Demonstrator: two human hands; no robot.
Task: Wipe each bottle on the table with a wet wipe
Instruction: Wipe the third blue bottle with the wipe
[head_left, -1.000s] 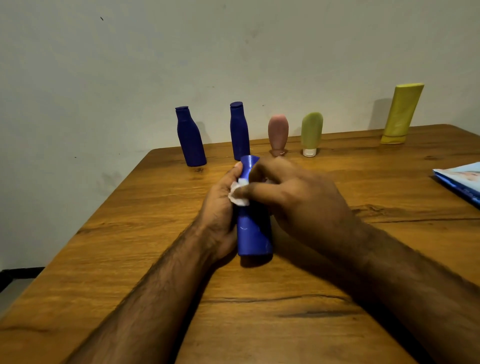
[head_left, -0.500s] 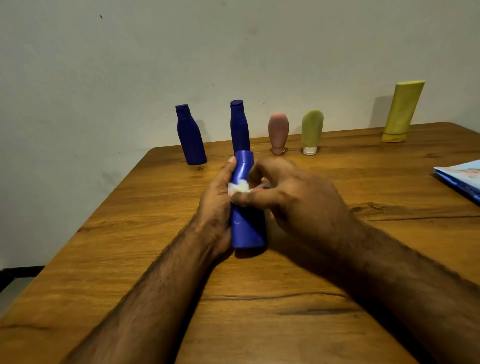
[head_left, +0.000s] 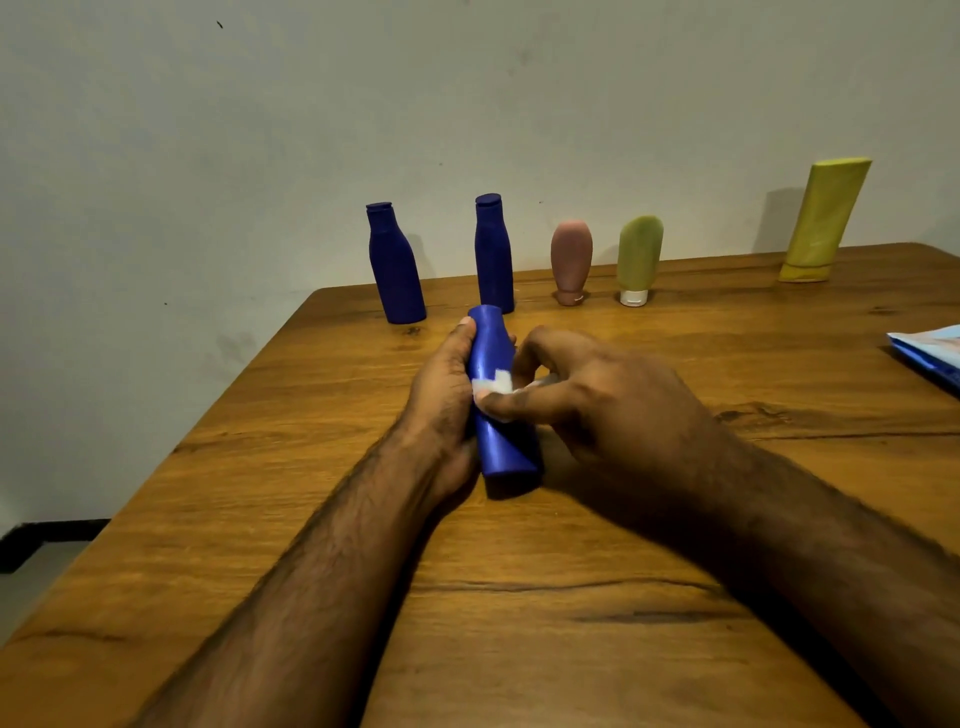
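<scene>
The left hand (head_left: 447, 400) gripped the blue bottle (head_left: 501, 400); the right hand (head_left: 597, 400) pinched the wet wipe (head_left: 493, 385) mid-wipe. Next, rotate it.

Two bare forearms come in from the bottom edge, both covered in dark hair, with no sleeve, watch, band or ring showing on either. The left hand (head_left: 441, 410) and the right hand (head_left: 608, 410) are ungloved. The right thumb's nail is short and plain.
</scene>
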